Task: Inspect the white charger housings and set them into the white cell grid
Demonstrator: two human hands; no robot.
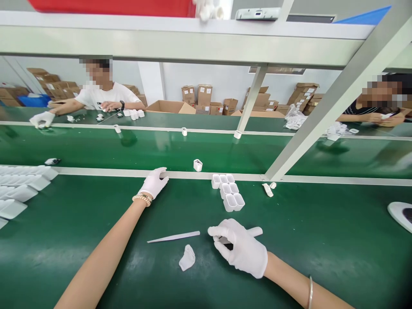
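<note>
While the right hand curls, contents unclear, the empty, spread left hand lies nearer the small white case, rightward beyond the far edge of the worktop.

Along our desk's far edge, we see boxes leftward, cups right of them, and a stick nearer us.

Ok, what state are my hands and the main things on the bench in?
Left hand: gloved, open
Right hand: gloved, curled, grip unclear
White stick: lying flat
White scrap: crumpled, lying loose
White cups: upright, open-topped, clustered together
Far scraps: lying loose
White pieces at left: in rows, partly out of frame
Round white object: partly out of frame
</note>
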